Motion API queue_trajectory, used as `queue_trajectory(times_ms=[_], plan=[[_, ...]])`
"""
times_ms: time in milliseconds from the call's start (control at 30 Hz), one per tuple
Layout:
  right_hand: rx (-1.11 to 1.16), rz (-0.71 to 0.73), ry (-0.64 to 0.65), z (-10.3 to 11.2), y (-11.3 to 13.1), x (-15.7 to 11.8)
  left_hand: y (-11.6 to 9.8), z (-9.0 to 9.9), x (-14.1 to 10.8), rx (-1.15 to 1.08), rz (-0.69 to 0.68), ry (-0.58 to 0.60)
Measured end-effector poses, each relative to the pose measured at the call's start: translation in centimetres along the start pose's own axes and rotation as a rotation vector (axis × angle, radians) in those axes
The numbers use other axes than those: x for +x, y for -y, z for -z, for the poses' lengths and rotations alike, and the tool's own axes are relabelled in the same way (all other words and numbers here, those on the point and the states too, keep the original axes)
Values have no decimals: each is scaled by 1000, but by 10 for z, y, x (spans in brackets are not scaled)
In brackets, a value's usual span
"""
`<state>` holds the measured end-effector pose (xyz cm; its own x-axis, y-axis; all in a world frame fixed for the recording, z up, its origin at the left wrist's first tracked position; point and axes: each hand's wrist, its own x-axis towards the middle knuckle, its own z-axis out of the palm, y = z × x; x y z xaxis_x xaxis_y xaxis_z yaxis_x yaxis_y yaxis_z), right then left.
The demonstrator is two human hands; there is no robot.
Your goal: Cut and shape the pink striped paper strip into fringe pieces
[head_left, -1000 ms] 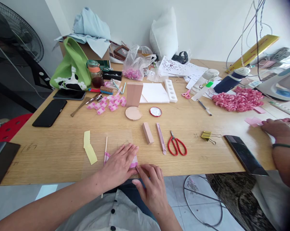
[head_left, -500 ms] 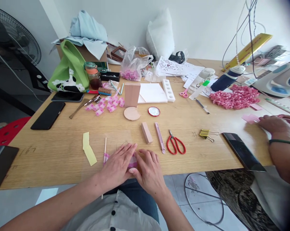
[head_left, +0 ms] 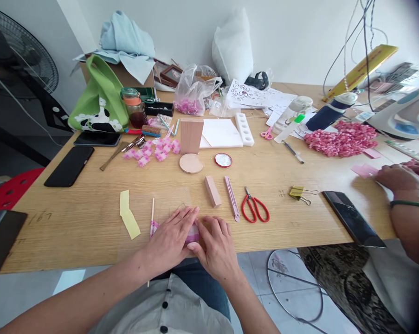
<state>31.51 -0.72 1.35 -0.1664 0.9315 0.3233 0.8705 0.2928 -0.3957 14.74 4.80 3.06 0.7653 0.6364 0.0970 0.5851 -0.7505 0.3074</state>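
Observation:
My left hand lies flat near the table's front edge, fingers together and stretched out, over part of a pink and purple piece. My right hand rests at the right side of that piece with bent, slightly spread fingers, its thumb close to the left hand. Under the left hand runs a thin wooden stick with pink material round it; its lower end sticks out past the table edge. A clear sheet lies beneath. What the fingertips press on is partly hidden.
Red-handled scissors, a pink slim tool and a wooden block lie right of my hands. Yellow paper is on the left. Farther back are a wooden disc and a round lid. Another person's hands work at the right.
My hands keep almost the same place and pose. The view has shifted slightly. At the right, the other person's hands have moved a little.

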Motion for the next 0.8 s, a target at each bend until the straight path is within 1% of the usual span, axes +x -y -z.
queue_trajectory(times_ms=[200,367,533,700,800], plan=[[-24,0,2,-2,-1,0,-1,-1,0,22,6,-1],[-24,-8,-31,-2,-1,0,0,-1,1,-2,-1,-9],[-38,-14,9,0,1,2,0,-1,0,-11,4,-14],[10,-32,-52,0,0,0,0,-1,0,-12,-8,-31],[7,-32,-36,0,0,0,0,-1,0,-17,-9,-27]])
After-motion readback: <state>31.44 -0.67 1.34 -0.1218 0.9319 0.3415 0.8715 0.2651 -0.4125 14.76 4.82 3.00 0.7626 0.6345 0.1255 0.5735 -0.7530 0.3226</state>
